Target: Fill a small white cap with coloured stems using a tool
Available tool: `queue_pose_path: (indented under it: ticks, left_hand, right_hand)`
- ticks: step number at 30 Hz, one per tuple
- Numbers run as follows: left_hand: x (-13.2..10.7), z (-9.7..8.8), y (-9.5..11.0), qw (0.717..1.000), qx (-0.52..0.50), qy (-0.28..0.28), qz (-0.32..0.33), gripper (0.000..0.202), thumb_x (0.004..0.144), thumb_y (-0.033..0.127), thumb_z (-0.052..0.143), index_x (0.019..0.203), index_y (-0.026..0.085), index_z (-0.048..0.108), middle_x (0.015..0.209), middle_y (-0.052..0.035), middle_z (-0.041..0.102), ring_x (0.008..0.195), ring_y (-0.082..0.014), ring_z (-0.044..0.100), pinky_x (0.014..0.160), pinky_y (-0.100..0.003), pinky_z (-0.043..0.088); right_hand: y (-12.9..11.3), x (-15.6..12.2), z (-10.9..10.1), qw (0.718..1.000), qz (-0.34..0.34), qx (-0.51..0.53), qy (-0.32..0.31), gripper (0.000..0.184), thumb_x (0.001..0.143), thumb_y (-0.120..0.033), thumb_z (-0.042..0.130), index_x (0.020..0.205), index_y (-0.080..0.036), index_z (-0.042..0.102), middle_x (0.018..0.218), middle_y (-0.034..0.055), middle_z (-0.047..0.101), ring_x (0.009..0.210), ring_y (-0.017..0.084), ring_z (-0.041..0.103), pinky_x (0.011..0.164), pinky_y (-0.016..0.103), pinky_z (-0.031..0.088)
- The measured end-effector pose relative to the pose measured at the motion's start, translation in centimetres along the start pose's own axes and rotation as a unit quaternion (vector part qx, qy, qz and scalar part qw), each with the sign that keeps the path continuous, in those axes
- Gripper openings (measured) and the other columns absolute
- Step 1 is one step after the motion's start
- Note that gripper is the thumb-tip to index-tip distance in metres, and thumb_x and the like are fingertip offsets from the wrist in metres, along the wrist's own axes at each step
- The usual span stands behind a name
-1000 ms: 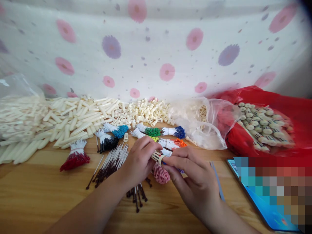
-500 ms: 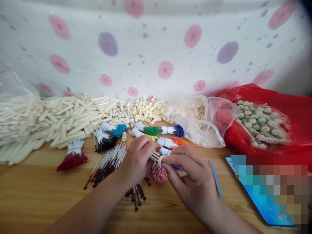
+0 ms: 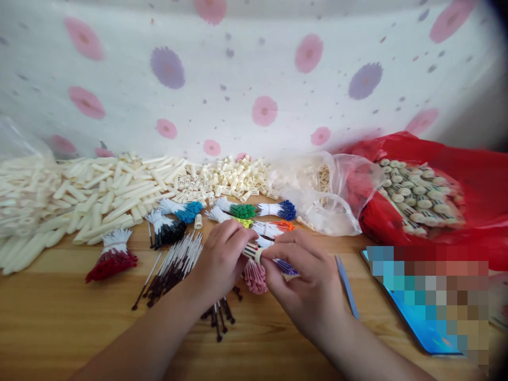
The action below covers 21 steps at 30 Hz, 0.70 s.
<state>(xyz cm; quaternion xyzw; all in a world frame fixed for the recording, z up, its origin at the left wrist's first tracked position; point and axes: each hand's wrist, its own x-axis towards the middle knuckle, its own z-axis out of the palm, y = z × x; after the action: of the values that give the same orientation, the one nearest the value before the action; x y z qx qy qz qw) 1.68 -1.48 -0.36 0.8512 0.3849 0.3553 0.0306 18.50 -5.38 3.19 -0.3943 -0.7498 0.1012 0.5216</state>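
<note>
Between my two hands is a cream slotted pen barrel piece (image 3: 251, 252) with dark and red strips showing in its slots. My left hand (image 3: 225, 253) is closed on its left end; my right hand (image 3: 305, 280) pinches its right end between thumb and forefinger. Below and around them lie thin refills with white stems and coloured tips: loose dark brown ones (image 3: 172, 270), a pink bundle (image 3: 255, 276), a purple bundle (image 3: 284, 266) and an orange bundle (image 3: 278, 227). My fingers hide the ends of the held piece.
Cream tubes (image 3: 115, 193) and short slotted pieces (image 3: 234, 177) are heaped at the back. A red bundle (image 3: 113, 256) lies left. To the right are blue tweezers (image 3: 347, 288), a clear bag (image 3: 337, 211), a red bag (image 3: 482, 211) of assembled pieces and a partly blurred blue tablet-like object (image 3: 420, 317).
The view has shifted slightly, moving the scene a little to the left. Both hands keep hold of the slotted piece, with their grip much the same.
</note>
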Motion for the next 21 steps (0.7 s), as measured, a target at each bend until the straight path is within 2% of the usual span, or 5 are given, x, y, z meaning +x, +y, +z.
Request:
queue_pose_path:
  ticks: [6,11,14,17,21]
  left_hand:
    - [0.6,0.1,-0.6,0.987,-0.158,-0.026,-0.031,0.008,0.087,0.015,0.049,0.08,0.018,0.054,0.078,-0.0014,0.051,0.076,-0.0149,0.051,0.069,-0.027,0.04]
    - [0.6,0.5,-0.5,0.978,-0.209,-0.014,-0.026,0.013,0.088,0.017,0.049,0.075,0.018,0.053,0.075,-0.0009,0.051,0.074,-0.0144,0.05,0.07,-0.028,0.04]
    - [0.6,0.8,-0.4,0.973,-0.229,-0.021,-0.029,0.016,0.089,0.021,0.049,0.074,0.017,0.053,0.075,-0.0005,0.051,0.074,-0.0143,0.05,0.071,-0.028,0.04]
    - [0.6,0.9,-0.4,0.97,-0.239,-0.029,-0.039,0.018,0.089,0.023,0.048,0.073,0.017,0.053,0.074,-0.0002,0.05,0.074,-0.0139,0.05,0.071,-0.027,0.04]
    - [0.7,0.6,-0.5,0.967,-0.247,-0.03,-0.049,0.018,0.089,0.024,0.049,0.073,0.016,0.054,0.074,0.0003,0.05,0.072,-0.0132,0.05,0.07,-0.026,0.04]
  right_hand:
    - [3.3,-1.0,-7.4,0.989,0.045,-0.117,-0.082,0.012,0.087,-0.017,0.052,0.09,-0.019,0.063,0.08,0.0022,0.063,0.071,0.013,0.059,0.063,0.024,0.046]
    - [7.1,-6.8,-10.6,0.853,0.261,-0.37,-0.258,0.033,0.085,-0.029,0.055,0.115,-0.017,0.055,0.091,0.0086,0.066,0.077,0.024,0.064,0.061,0.031,0.045]
    - [8.4,-8.8,-9.5,0.826,0.283,-0.406,-0.271,0.044,0.087,-0.022,0.046,0.13,-0.014,0.044,0.105,0.015,0.064,0.091,0.028,0.065,0.068,0.034,0.047]
    - [8.8,-8.7,-9.1,0.828,0.297,-0.395,-0.265,0.043,0.088,-0.016,0.039,0.129,-0.013,0.047,0.101,0.0171,0.066,0.087,0.03,0.066,0.071,0.038,0.048]
    - [7.4,-6.5,-10.0,0.921,0.268,-0.208,-0.194,0.032,0.087,-0.019,0.04,0.108,-0.015,0.064,0.095,0.0125,0.068,0.083,0.023,0.066,0.075,0.037,0.05]
